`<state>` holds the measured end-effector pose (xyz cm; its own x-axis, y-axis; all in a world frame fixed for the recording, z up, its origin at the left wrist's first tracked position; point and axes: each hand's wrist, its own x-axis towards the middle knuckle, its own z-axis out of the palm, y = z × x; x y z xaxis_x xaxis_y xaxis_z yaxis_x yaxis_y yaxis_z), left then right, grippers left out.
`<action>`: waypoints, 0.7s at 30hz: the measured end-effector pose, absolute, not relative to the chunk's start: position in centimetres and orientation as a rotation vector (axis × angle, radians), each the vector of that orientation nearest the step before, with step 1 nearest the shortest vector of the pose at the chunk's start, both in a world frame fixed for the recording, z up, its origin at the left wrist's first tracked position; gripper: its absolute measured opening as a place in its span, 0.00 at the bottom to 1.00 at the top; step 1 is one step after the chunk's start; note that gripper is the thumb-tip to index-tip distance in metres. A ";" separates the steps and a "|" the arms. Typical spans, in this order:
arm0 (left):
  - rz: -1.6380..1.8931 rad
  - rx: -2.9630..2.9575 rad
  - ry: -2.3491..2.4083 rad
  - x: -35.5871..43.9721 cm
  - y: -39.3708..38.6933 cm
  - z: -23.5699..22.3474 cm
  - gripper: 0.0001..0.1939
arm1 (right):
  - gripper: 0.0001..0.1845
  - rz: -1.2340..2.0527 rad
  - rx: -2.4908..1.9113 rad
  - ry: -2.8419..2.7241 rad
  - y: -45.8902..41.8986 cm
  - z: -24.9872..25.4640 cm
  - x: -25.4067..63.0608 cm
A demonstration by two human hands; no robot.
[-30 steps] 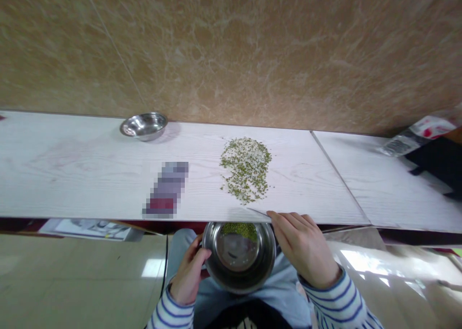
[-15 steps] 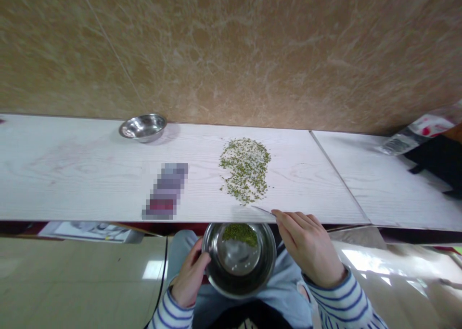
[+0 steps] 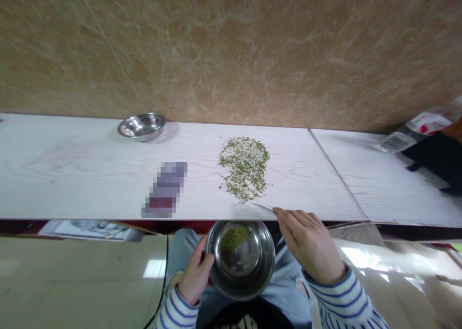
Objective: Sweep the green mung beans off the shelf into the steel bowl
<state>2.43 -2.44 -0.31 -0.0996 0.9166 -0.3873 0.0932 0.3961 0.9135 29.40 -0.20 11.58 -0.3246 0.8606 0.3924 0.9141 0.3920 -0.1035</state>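
My left hand is closed on the left rim of a round steel bowl, held over my lap just below the table's front edge. Green beans, small and loose, lie heaped toward the upper left of its bottom. In my right hand is a thin metal utensil, perhaps a spoon; the fingers hide most of it. Its tip points left, close to the near end of a spread of green beans and white grains on the white table.
A second, smaller steel bowl stands by the wall at the back left. A blurred-out flat item lies left of the spread. On the far right are a clear plastic package and a black object.
The bowl in my left hand has tilted and shifted slightly, and the beans inside have slid toward its left. My right hand and the utensil have hardly moved.
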 end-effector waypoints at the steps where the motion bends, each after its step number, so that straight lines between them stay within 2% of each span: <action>1: 0.887 0.939 1.502 2.5 -2.4 -0.3 0.27 | 0.14 -0.193 -1.532 -2.271 -0.2 11.6 29.4; 6: 0.817 0.897 1.522 2.5 -2.3 -0.8 0.33 | 0.14 -0.189 -1.550 -2.265 -0.3 11.6 29.5; 12: 0.802 0.756 1.548 2.5 -2.3 -1.1 0.29 | 0.15 -0.191 -1.553 -2.269 -0.3 11.4 29.6; 21: 0.694 0.510 1.503 3.3 -2.4 -0.1 0.38 | 0.16 -0.178 -1.575 -2.270 -0.3 11.3 29.5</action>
